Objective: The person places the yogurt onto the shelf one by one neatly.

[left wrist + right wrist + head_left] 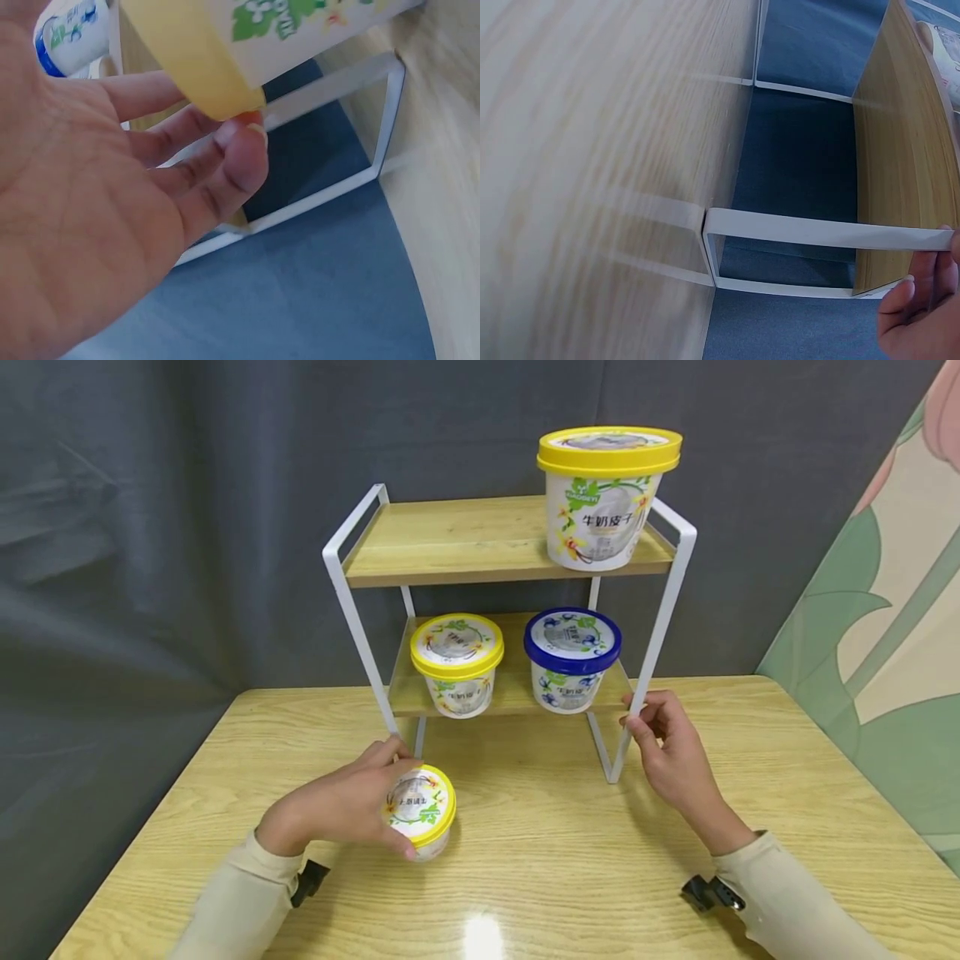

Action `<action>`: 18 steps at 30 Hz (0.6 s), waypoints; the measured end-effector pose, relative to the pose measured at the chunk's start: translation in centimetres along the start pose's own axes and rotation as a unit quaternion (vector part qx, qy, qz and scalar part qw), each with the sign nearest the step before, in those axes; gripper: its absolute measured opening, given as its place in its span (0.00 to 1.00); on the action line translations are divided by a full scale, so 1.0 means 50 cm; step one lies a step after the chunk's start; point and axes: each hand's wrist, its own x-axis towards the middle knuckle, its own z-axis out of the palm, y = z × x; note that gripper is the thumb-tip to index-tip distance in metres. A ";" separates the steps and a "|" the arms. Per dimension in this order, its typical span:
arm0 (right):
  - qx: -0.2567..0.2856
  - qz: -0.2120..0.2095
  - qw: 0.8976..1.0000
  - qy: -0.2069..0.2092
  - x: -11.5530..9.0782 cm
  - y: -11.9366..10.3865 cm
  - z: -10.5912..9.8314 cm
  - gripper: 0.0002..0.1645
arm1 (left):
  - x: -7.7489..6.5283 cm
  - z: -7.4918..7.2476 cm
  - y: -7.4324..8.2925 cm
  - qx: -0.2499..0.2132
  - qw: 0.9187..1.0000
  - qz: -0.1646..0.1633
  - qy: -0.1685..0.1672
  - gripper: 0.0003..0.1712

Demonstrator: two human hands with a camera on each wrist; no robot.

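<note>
My left hand (347, 800) grips a small paper tub with a yellow lid (420, 803) by its lid, low over the table before the rack's left front leg. The left wrist view shows the fingers curled at the edge of that yellow lid (199, 64). On the right, my right hand (675, 760) holds the right front leg of a two-tier rack (450, 539) at the lower shelf's height. Thumb and fingers sit on either side of that white metal leg (802, 228) in the right wrist view.
The lower shelf bears another yellow-lidded tub (457, 647) and a blue-lidded tub (572, 643). A larger yellow-lidded tub (609, 497) stands at the right of the top shelf. Dark cloth (187, 527) hangs behind the wooden table (540, 860), and a patterned panel (877, 635) is at right.
</note>
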 end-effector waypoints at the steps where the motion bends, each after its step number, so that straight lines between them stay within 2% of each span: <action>1: 0.000 0.000 1.000 0.000 0.000 0.000 0.000 0.13 | 0.003 0.004 0.002 -0.001 1.000 0.000 0.004 0.59; 9: -0.002 -0.002 1.000 0.003 0.001 0.000 0.001 0.13 | 0.029 0.032 0.026 -0.016 0.999 0.008 0.033 0.59; 18: -0.004 -0.003 1.000 0.002 0.000 0.000 0.002 0.12 | 0.037 0.048 0.041 -0.017 0.999 -0.015 0.047 0.61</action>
